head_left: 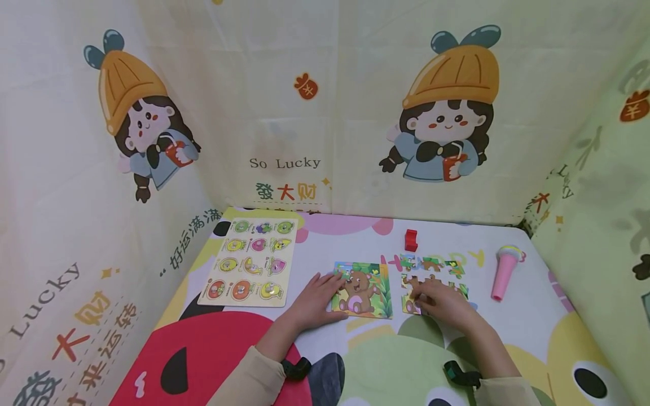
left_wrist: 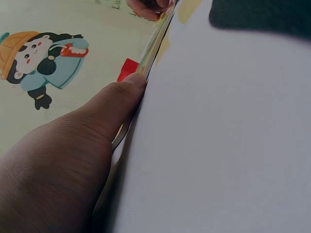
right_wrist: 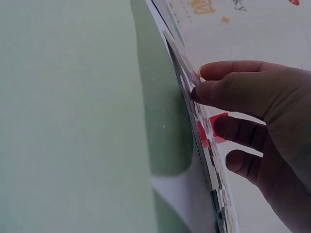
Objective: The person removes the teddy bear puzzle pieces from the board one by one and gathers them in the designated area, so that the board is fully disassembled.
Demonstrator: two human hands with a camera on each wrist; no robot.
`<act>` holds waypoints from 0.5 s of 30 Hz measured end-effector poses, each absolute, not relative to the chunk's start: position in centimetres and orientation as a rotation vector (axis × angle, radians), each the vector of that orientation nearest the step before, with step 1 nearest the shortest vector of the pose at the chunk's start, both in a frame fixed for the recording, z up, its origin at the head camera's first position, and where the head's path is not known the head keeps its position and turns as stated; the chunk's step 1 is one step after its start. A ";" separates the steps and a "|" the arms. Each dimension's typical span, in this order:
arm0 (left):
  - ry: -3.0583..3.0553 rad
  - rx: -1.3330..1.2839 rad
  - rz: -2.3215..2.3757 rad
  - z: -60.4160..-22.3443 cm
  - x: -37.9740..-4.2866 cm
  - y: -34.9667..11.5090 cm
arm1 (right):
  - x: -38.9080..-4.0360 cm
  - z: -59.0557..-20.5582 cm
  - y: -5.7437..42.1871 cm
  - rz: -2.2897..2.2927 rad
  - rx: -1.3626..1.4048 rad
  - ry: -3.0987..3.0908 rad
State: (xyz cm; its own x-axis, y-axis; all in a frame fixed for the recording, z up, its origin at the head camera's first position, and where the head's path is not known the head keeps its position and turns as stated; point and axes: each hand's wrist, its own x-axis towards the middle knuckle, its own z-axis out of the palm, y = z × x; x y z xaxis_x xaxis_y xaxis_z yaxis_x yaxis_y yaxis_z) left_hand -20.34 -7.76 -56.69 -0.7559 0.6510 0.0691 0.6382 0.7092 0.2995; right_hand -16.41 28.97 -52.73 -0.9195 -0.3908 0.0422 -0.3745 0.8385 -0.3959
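A square bear picture puzzle [head_left: 363, 287] lies flat on the table. My left hand [head_left: 319, 301] rests on its left edge with fingers extended; in the left wrist view the thumb [left_wrist: 114, 104] lies along the edge. To the right, several loose jigsaw pieces [head_left: 431, 264] lie in loose rows, some fitting close together. My right hand [head_left: 444, 301] is over the lower pieces, thumb and index finger pinching a puzzle piece, mostly hidden by the fingers. In the right wrist view the right hand [right_wrist: 248, 102] has its other fingers loosely curled above the pieces.
A fruit board [head_left: 249, 262] with several round and shaped pictures lies at the left. Behind the loose pieces stands a small red object [head_left: 411, 240]. A pink toy microphone [head_left: 505, 272] lies at the right. Printed cloth walls [head_left: 335, 124] enclose the table's back and sides.
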 end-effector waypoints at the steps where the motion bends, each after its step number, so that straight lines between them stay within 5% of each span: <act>1: 2.867 1.084 0.478 -56.7 -20.4 -7.8 | -16.4 -52.8 29.0 -0.622 -0.633 2.982; 15: 2.844 1.063 0.498 -56.2 -20.2 -7.7 | -16.5 -52.5 28.8 -0.518 -0.714 3.085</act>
